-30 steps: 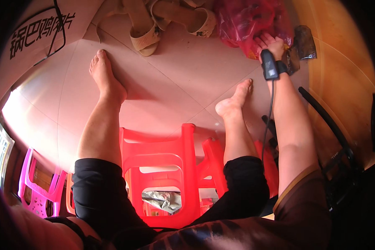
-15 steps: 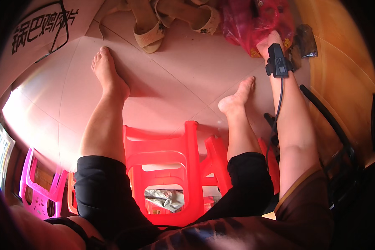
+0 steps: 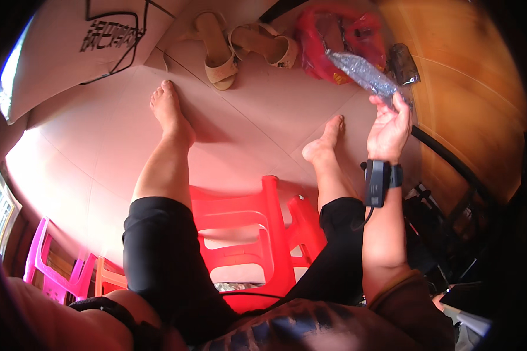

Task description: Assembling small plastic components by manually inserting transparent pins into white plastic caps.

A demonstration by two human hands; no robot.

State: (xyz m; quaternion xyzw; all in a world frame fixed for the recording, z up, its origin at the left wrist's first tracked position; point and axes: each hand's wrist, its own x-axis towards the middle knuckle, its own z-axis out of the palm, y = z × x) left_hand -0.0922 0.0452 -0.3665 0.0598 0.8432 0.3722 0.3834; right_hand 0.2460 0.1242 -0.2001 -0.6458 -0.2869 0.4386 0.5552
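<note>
My right hand [image 3: 389,131] is raised at the upper right, its fingers pinching one end of a long clear plastic packet [image 3: 363,73]. The packet is shiny and slightly blurred; its contents cannot be made out. It slants up and left, passing in front of a translucent red plastic bag [image 3: 316,50] on the floor. A black device [image 3: 378,183] is strapped at my right wrist. Part of my left arm [image 3: 52,313] shows at the lower left, but my left hand is out of view.
Beside the red bag lie a dark plastic packet [image 3: 404,64] and a pair of beige sandals [image 3: 219,64]. Red plastic stools [image 3: 272,234] stand between my legs. A pink stool [image 3: 55,275] is at left, a large box [image 3: 58,70] at upper left, a wooden surface [image 3: 462,88] at right.
My right hand has come out of the red bag and back toward me, now with the clear packet in its fingers. The view has shifted slightly.
</note>
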